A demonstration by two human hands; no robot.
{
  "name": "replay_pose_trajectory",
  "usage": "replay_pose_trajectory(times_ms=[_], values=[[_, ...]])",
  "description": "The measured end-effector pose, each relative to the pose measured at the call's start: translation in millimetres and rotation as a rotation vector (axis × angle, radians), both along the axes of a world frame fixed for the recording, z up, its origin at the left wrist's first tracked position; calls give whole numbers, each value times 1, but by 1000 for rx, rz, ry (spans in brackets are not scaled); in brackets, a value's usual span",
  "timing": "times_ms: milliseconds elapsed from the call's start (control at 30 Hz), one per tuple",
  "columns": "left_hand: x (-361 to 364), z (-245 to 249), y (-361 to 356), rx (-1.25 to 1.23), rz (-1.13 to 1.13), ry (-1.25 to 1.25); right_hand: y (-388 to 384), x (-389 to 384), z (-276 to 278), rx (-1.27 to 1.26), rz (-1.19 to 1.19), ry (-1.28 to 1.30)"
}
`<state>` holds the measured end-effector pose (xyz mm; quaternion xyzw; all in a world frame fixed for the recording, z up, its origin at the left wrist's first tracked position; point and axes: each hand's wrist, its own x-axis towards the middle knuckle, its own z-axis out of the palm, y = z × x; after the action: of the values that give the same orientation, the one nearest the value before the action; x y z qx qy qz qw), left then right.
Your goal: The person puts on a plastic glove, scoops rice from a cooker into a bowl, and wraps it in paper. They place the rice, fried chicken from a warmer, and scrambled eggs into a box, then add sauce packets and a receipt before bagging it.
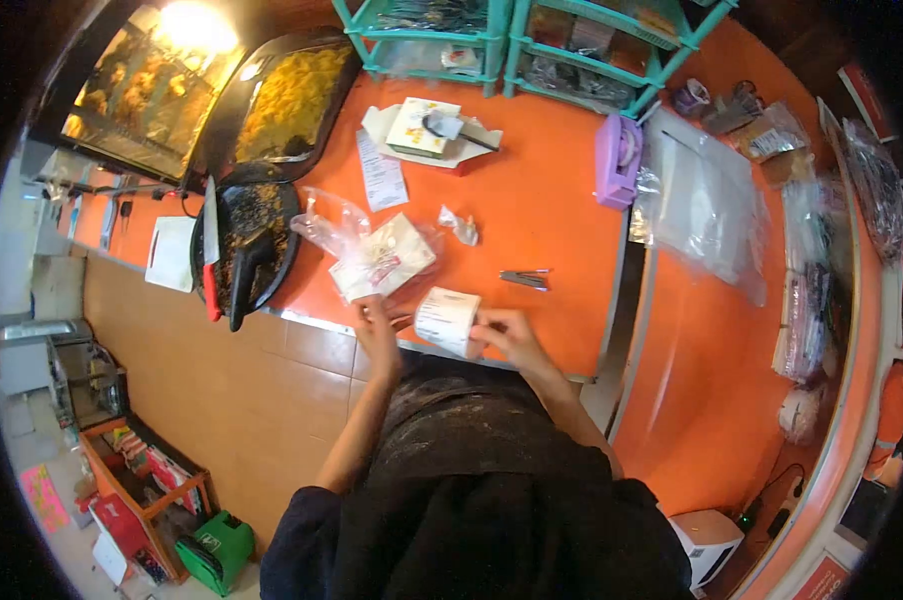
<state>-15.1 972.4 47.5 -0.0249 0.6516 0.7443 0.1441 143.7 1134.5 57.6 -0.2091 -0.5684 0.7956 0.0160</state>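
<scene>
My right hand pinches a curled white printed receipt by its right side, close to the table's front edge. To its left, my left hand has its fingers bent around the lower edge of a clear plastic bag. Inside or under that bag lies a pale paper packet; the plastic hides which. A stapler-like metal tool rests to the right of the receipt. A crumpled scrap lies beyond it. Another long printed slip lies flat farther back.
An open carton stands at the back. On the left, a red-handled knife lies across a black pan beside a tray of yellow food. A purple tape dispenser and plastic bags are at right, below teal racks.
</scene>
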Motion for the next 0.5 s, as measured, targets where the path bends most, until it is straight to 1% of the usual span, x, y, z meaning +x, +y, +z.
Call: replay_pose_trajectory(times_ms=[67, 100, 133, 167, 200, 233, 267, 300, 333, 367, 400, 467, 500], values=[[-35, 18, -33, 30, 151, -184, -36, -44, 0, 287, 38, 246], [-60, 17, -46, -9, 160, -92, -56, -70, 14, 415, -58, 379], [-87, 13, -56, -47, 166, -1, -73, -90, 18, 500, -139, 435], [-115, 6, -63, -70, 59, 81, -90, -109, 21, 590, -225, 484], [-142, -6, -68, -93, -50, 163, -103, -122, 4, 634, -294, 456], [-172, -33, -70, -244, -121, 292, -113, -131, -12, 680, -366, 429], [-175, -16, -64, -233, -250, 119, -120, -136, -23, 689, -402, 278], [-199, -55, -66, -382, -326, 335, -130, -135, -33, 693, -444, 121], [-225, -112, -65, -523, -405, 556, -139, -133, -46, 690, -493, -43], [-232, -141, -62, -617, -425, 518, -145, -132, -64, 764, -507, -85], [-224, -114, -56, -393, -535, 248, -150, -133, -82, 807, -559, -97], [-240, -111, -57, -555, -651, 10, -160, -137, -106, 903, -688, -153], [-261, -143, -59, -586, -712, 17, -163, -143, -108, 908, -712, -174]])
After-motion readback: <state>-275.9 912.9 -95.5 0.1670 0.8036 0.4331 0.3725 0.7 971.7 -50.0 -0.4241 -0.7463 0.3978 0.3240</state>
